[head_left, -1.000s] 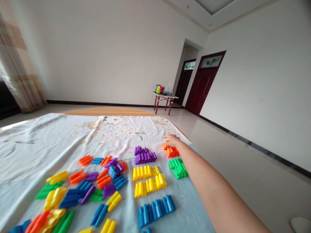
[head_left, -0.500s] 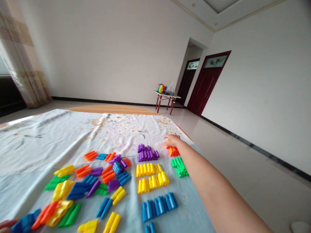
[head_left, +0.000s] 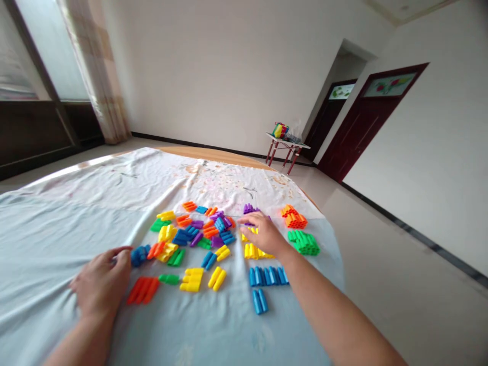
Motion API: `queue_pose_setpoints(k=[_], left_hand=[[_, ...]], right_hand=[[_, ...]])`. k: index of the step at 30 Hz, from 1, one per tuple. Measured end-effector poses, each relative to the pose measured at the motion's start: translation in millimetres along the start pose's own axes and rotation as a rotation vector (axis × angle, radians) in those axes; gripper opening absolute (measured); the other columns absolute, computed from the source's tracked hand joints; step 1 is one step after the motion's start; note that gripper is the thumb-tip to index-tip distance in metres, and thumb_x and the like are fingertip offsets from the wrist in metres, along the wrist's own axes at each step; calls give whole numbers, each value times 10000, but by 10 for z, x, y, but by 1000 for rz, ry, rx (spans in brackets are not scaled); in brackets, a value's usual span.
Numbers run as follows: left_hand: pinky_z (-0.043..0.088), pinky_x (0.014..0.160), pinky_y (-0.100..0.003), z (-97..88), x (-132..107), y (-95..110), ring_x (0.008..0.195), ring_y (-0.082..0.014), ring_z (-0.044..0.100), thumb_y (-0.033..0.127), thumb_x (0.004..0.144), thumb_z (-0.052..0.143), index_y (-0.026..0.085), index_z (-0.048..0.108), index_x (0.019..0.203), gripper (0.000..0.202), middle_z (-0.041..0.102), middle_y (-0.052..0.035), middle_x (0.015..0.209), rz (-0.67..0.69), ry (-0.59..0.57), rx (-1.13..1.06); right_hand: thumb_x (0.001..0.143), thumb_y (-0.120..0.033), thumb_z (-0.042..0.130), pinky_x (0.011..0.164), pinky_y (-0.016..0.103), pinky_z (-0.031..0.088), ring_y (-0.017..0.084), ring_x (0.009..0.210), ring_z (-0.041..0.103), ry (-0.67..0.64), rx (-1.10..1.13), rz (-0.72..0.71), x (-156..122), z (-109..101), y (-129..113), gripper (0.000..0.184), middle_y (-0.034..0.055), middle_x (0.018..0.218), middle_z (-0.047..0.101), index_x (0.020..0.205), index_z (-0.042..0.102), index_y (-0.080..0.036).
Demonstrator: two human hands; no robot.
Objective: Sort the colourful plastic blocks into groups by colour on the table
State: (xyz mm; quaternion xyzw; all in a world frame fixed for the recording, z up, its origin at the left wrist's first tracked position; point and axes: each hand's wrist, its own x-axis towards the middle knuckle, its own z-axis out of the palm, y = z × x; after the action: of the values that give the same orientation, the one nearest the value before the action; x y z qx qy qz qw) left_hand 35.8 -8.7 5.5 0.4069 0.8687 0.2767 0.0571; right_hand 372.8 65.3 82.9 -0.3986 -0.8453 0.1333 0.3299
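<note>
Bag (head_left: 281, 130): contents hidden. Right hand (head_left: 261, 231) unclenched by yellow pieces (head_left: 252, 252), near table's (head_left: 209, 152) right edge; left hand (head_left: 102, 278) beside blue piece (head_left: 140, 255); grip indeterminable.

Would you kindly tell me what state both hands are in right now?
Left hand: beside some blue pieces; whether closed or holding anything cannot be told.
Right hand: loosely open near the yellow rows, no piece visible in it.

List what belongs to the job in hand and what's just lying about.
Likely in the job: loose coloured pieces, purple group, yellow rows, blue row, green stack, orange stack.

Seemingly lying about: multicoloured bag, clear plastic bag, far table.
</note>
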Motion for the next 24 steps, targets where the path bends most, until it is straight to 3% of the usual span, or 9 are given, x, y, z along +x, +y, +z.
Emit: queue_pose_setpoints(k=[6, 10, 13, 17, 24], left_hand=[[357, 884, -438, -46, -50, 51, 1021, -298, 540, 415, 796, 317, 210, 662, 1011, 454, 653, -131, 999, -7, 12, -41], [348, 894, -449, -48, -72, 46, 1024, -303, 540, 402, 801, 327, 198, 662, 1013, 446, 656, -134, 992, 13, 24, -70], [349, 887, -449, -37, -76, 31, 1022, -309, 541, 401, 805, 323, 193, 668, 1011, 452, 657, -139, 991, 15, 37, -79], [351, 887, -439, -23, -78, 23, 1021, -302, 543, 406, 806, 311, 201, 669, 1005, 458, 655, -135, 996, 10, 46, -76], [360, 874, -435, -75, -84, 57, 1035, -306, 536, 420, 795, 303, 188, 655, 1031, 483, 650, -141, 999, 11, 7, -53]], right_hand=[[763, -191, 630, 895, 319, 391, 176, 981, 551, -134, 106, 34, -457, 698, -499, 217, 20, 971, 668, 976, 664, -216], [738, -262, 673, 920, 340, 350, 192, 1015, 517, -127, 84, 74, -547, 954, -689, 309, 16, 1049, 646, 1044, 637, -231], [708, -292, 706, 929, 370, 314, 214, 1038, 484, -134, -4, 43, -561, 1038, -778, 410, 19, 1104, 616, 1104, 609, -252], [722, -293, 694, 870, 372, 317, 221, 996, 482, -160, -96, 45, -591, 1071, -809, 397, 23, 1033, 619, 1108, 605, -276], [628, -615, 685, 851, 389, 325, 239, 950, 487, -159, -146, 76, -669, 1003, -829, 534, 37, 926, 609, 1031, 636, -269]])
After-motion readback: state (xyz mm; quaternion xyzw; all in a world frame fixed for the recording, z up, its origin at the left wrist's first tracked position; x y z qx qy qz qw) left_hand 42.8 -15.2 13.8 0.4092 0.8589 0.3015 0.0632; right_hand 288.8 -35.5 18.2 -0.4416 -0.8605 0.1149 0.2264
